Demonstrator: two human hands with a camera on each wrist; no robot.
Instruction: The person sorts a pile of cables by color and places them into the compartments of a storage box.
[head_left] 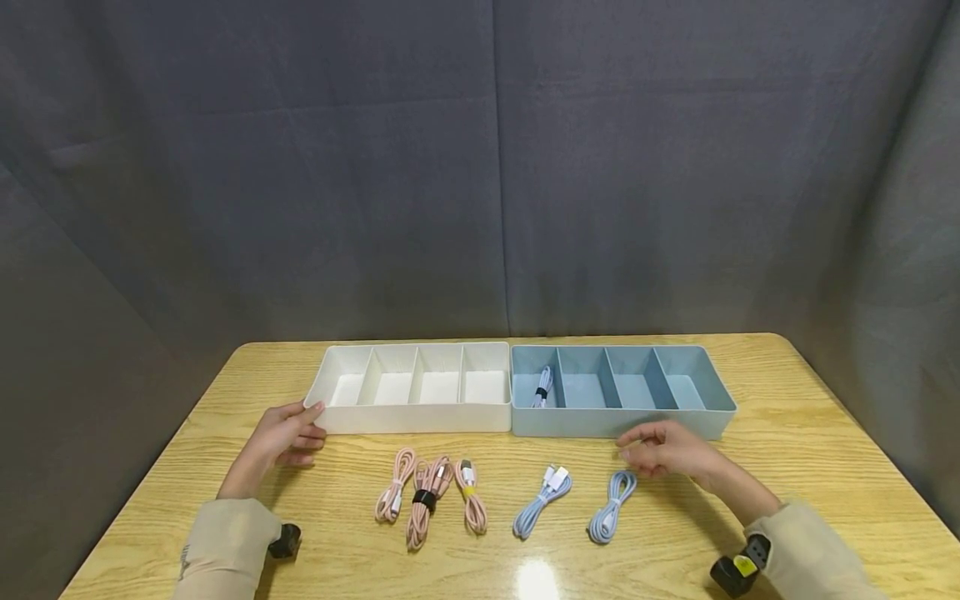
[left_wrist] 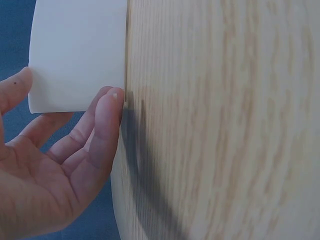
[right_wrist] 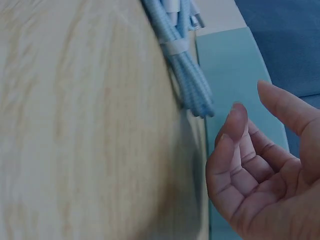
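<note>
My left hand (head_left: 288,435) holds the front left corner of a white divided box (head_left: 420,418). In the left wrist view, the thumb meets the rim and the other fingers bend around the end of the box. My right hand (head_left: 667,450), loosely bent and holding nothing, hovers by the front of a blue divided box (head_left: 622,422). Just left of that hand lies a coiled light-blue cable (head_left: 613,507). Another coiled light-blue cable (head_left: 542,500) with a white plug is farther left. A light-blue cable (head_left: 543,386) with a black tie sits in the blue box's leftmost compartment.
Three coiled pink cables lie before the white box: one at left (head_left: 395,485), a thicker black-strapped bundle (head_left: 427,502), and one with a yellow tie (head_left: 471,497). The boxes stand end to end near the back of the wooden table (head_left: 337,550). A grey curtain (head_left: 375,183) hangs behind.
</note>
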